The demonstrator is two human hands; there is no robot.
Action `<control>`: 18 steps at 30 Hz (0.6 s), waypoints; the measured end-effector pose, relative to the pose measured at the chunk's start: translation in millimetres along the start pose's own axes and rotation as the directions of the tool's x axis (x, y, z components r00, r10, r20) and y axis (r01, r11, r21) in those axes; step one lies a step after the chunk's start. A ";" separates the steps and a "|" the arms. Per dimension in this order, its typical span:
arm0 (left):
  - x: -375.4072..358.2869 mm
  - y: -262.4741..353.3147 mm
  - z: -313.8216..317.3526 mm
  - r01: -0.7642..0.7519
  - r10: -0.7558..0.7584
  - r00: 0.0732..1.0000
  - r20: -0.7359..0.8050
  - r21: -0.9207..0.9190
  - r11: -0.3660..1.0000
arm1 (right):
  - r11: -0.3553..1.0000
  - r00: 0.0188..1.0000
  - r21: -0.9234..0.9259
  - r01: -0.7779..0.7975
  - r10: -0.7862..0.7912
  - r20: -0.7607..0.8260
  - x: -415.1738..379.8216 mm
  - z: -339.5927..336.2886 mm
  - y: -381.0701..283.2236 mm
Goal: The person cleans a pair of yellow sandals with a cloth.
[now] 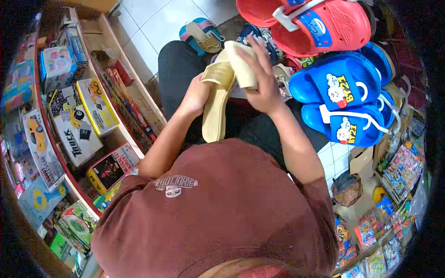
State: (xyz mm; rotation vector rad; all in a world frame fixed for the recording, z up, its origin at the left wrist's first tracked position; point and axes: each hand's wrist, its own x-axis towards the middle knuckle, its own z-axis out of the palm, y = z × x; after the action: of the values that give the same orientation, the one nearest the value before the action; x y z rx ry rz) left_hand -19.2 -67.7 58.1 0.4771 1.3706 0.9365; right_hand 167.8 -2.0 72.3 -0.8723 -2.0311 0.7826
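My left hand [196, 96] is closed on the side of a yellow slide sandal [214, 113], just by its ribbed strap. The sandal is held over my lap, its sole lengthwise toward my chest. In my right hand [263, 85] is a pale cream folded cloth [241, 65], held beside the sandal's toe end and overlapping it in this view. The right fingers lie extended along the cloth's far side. Part of the sandal's front is hidden behind the cloth.
Blue slippers [320, 85] and red clogs [340, 25] hang at the right, close to my right arm. A teal sandal [204, 37] lies beyond my knee on the tiled floor [148, 16]. Shelves with boxed toys [69, 125] line the left; packaged toys [401, 171] fill the lower right.
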 end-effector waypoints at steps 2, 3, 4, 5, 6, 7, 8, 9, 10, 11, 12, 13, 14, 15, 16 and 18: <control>2.7 -15.1 -3.8 -0.059 0.060 0.998 -0.004 0.101 0.993 | 0.993 0.993 0.107 -0.042 0.029 0.113 -8.1 15.5 -13.3; 1.2 -15.1 -2.9 -0.080 0.082 0.996 -0.021 0.077 0.994 | 0.991 0.994 0.126 -0.035 0.022 0.106 -11.5 19.9 -19.0; -0.6 -13.5 -2.6 -0.104 0.106 0.994 -0.038 0.056 0.993 | 0.993 0.996 0.120 0.007 -0.018 0.092 -14.3 23.2 -24.5; -4.8 -10.6 -3.0 -0.092 0.094 0.994 -0.057 0.036 0.995 | 0.992 0.991 0.119 0.041 -0.056 0.120 -15.4 24.0 -28.6; -13.8 0.6 0.9 -0.081 0.082 0.994 -0.077 0.014 0.997 | 0.992 0.979 0.116 0.056 -0.078 0.191 -19.2 25.8 -34.3; -18.9 6.4 2.7 -0.069 0.068 0.993 -0.095 -0.008 0.998 | 0.991 0.960 0.114 0.071 -0.099 0.261 -25.0 27.8 -41.3; -13.3 -2.9 -11.5 -0.163 0.159 0.986 0.039 0.121 0.979 | 0.996 0.919 0.054 0.066 -0.082 0.385 -30.5 28.4 -49.6; -12.7 -1.7 -16.7 -0.123 0.121 0.989 0.085 0.010 0.992 | 0.988 0.919 0.060 0.144 -0.156 0.362 -34.6 31.4 -55.4; -11.5 -0.2 -20.1 -0.078 0.091 0.987 0.135 -0.100 0.992 | 0.980 0.899 0.115 0.164 -0.197 0.390 -36.6 32.1 -61.2; -9.7 1.6 -21.7 -0.029 0.069 0.980 0.188 -0.207 0.978 | 0.968 0.877 0.171 0.184 -0.240 0.415 -37.0 32.1 -64.9; -18.4 21.9 -5.5 0.021 0.004 0.996 0.086 -0.292 0.956 | 0.965 0.879 0.182 0.186 -0.247 0.408 -34.1 29.3 -66.3; -13.1 13.3 -14.6 0.064 -0.002 0.987 0.163 -0.379 0.923 | 0.963 0.881 0.198 0.184 -0.250 0.402 -31.0 25.2 -69.3; -3.7 -2.9 -31.7 0.111 0.002 0.971 0.238 -0.459 0.882 | 0.960 0.882 0.214 0.182 -0.256 0.396 -27.7 21.9 -70.5; -0.2 -11.3 -44.6 0.164 0.011 0.950 0.312 -0.530 0.832 | 0.956 0.905 0.251 0.155 -0.239 0.352 -24.6 18.9 -68.1; -0.2 -9.6 -49.9 0.141 0.068 0.926 0.372 -0.506 0.851 | 0.949 0.925 0.284 0.134 -0.222 0.308 -18.9 14.9 -61.2; 5.8 -16.4 -59.9 0.257 0.277 0.798 0.535 -0.718 0.646 | 0.941 0.962 0.311 0.134 -0.198 0.188 -11.8 12.3 -46.7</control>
State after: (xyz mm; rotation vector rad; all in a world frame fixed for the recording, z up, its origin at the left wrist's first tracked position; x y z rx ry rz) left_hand -72.3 -86.0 30.9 0.0844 0.2792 1.1480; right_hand 148.7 -41.0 96.6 -0.4534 -2.0702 1.0897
